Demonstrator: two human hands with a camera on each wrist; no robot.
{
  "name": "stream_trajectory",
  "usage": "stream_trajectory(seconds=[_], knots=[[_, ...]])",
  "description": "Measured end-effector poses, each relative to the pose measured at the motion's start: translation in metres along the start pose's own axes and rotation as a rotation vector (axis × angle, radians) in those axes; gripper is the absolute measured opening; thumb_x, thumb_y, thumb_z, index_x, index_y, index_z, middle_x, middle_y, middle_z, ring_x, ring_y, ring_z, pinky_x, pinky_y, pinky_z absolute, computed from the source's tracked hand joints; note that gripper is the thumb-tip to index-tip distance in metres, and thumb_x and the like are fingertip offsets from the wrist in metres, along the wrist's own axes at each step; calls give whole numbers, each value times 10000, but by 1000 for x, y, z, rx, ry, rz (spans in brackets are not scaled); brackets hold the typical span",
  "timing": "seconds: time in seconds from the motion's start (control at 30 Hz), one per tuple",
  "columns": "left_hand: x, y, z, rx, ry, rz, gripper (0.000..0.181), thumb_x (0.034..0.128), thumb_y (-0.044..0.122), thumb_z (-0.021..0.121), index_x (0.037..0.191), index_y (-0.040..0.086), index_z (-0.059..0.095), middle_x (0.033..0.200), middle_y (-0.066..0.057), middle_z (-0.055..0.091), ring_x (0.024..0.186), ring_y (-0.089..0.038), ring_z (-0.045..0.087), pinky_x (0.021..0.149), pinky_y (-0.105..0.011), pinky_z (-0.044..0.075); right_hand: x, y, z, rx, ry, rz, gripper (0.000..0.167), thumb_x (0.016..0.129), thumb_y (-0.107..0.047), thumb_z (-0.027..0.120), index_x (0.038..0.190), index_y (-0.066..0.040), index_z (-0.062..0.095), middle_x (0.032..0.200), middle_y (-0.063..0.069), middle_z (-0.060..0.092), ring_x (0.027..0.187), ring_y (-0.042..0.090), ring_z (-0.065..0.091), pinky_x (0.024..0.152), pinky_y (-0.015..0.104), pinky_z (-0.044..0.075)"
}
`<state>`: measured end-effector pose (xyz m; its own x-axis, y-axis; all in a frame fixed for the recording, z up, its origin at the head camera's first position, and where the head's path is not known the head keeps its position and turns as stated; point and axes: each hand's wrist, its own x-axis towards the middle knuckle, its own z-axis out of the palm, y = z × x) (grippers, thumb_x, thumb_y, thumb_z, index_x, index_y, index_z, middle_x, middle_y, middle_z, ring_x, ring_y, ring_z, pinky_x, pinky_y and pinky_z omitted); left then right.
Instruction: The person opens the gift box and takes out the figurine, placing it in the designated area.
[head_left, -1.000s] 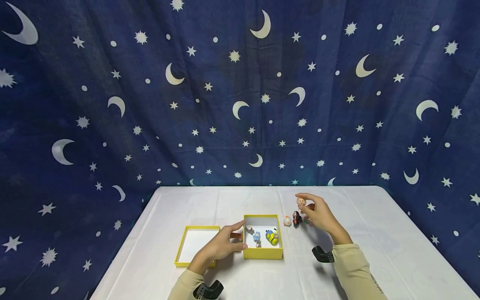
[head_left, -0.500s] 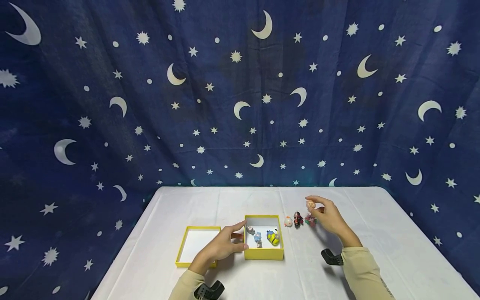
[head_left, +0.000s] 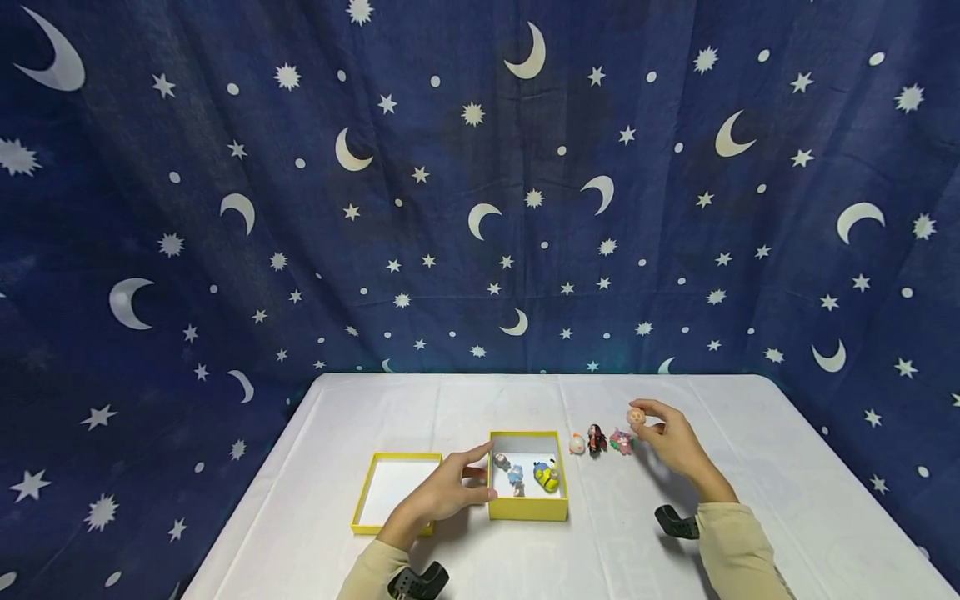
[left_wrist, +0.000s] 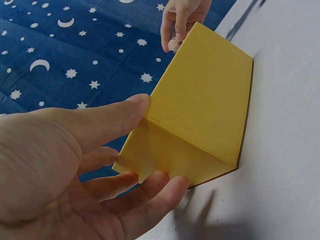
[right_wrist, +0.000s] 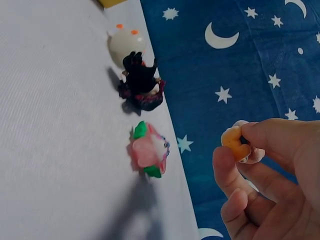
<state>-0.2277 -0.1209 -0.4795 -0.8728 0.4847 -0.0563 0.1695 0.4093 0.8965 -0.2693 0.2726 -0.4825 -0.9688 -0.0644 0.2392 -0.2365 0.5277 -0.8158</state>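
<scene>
My right hand (head_left: 678, 439) pinches a small pinkish figurine (head_left: 636, 416) between thumb and fingers above the table. Its orange part (right_wrist: 235, 143) shows in the right wrist view. With thumb and fingertips, my left hand (head_left: 448, 487) holds the left side of a yellow box (left_wrist: 200, 95). Inside the box lie a yellow-and-blue minion figurine (head_left: 547, 476), a light-blue figurine (head_left: 515, 474) and a greyish one (head_left: 501, 460). Between box and right hand stand a white round figurine (head_left: 577, 444), a black-and-red figurine (right_wrist: 142, 82) and a pink-and-green figurine (right_wrist: 149, 150) in a row.
The yellow-edged box lid (head_left: 393, 492) lies left of the box, inner side up, partly behind the left hand. A white cloth covers the table (head_left: 517, 567). Behind it hangs a dark blue curtain (head_left: 450, 208) with moons and stars.
My right hand has moved rightward and slightly nearer with the pinkish figurine, uncovering the pink-and-green figurine. The left hand and the box have stayed in place.
</scene>
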Motion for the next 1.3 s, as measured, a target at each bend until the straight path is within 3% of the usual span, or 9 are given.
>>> stream_trajectory(seconds=[0.3, 0.53, 0.87, 1.3], knots=[[0, 0, 0, -1, 0, 8, 775, 894, 119, 754, 1560, 38, 366, 1599, -190, 404, 1294, -354, 573, 1154, -597, 353, -3, 9, -5, -40, 26, 5, 382, 987, -120, 643, 1304, 87, 596, 1269, 360, 622, 734, 194, 704, 626, 244, 521], [0, 0, 0, 1, -1, 10, 775, 896, 119, 754, 1561, 42, 365, 1603, -191, 396, 1298, -355, 571, 1136, -570, 392, -5, 17, -6, -79, 34, 17, 385, 1002, -176, 631, 1293, 76, 619, 1242, 332, 655, 757, 89, 629, 625, 233, 501], [-1, 1, 0, 1, 1, 6, 772, 894, 117, 755, 1559, 40, 369, 1597, -196, 403, 1295, -361, 572, 1143, -591, 374, -6, 29, -3, -140, 15, 88, 424, 1015, -232, 613, 1312, 71, 614, 1235, 326, 644, 847, 170, 650, 673, 254, 516], [-2, 2, 1, 15, -2, 16, 776, 894, 115, 756, 1557, 25, 365, 1579, -208, 425, 1267, -351, 588, 1124, -589, 390, -8, 34, 4, -181, 39, 40, 324, 963, -120, 666, 1201, 101, 672, 1110, 281, 714, 1014, 332, 676, 783, 268, 545]])
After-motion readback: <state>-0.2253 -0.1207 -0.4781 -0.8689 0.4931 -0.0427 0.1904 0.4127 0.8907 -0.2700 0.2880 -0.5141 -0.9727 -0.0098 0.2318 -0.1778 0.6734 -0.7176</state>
